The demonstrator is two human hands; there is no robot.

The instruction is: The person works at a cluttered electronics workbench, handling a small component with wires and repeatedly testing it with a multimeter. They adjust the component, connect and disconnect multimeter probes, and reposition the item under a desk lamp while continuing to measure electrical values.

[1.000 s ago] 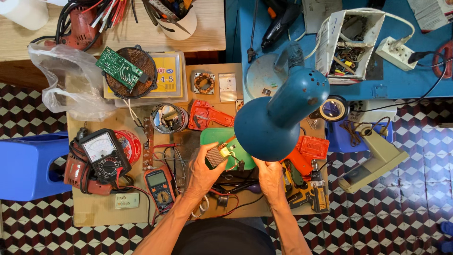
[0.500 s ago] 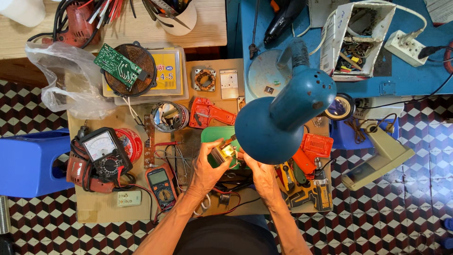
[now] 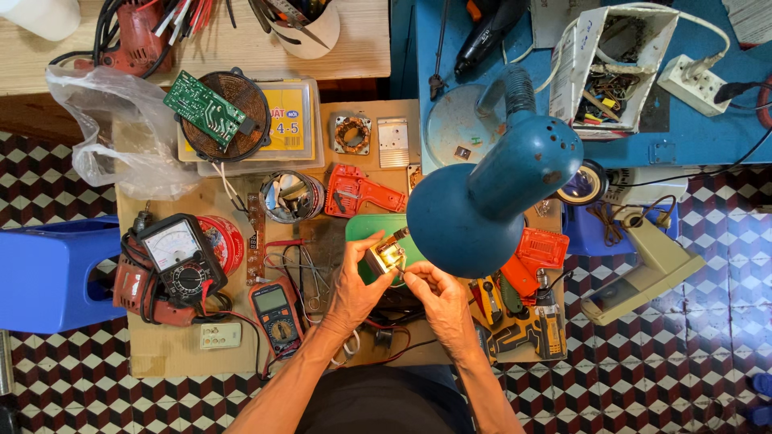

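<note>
Under the blue lamp shade (image 3: 470,221), near the front edge of the worktop (image 3: 161,354), your left hand (image 3: 354,281) is curled around a small boxy part (image 3: 384,257) with a yellowish, shiny face, thumb and fingers gripping its sides and holding it just above the green mat (image 3: 371,228). Your right hand (image 3: 438,293) sits just beside it, its thumb and forefinger pressed together in a pinch at the part's lower right edge; what they nip is too small to tell. Left of your hands lie a red digital multimeter (image 3: 276,312) and, further left, a black analogue meter (image 3: 178,259). A red tool housing (image 3: 358,191) lies just behind the mat.
</note>
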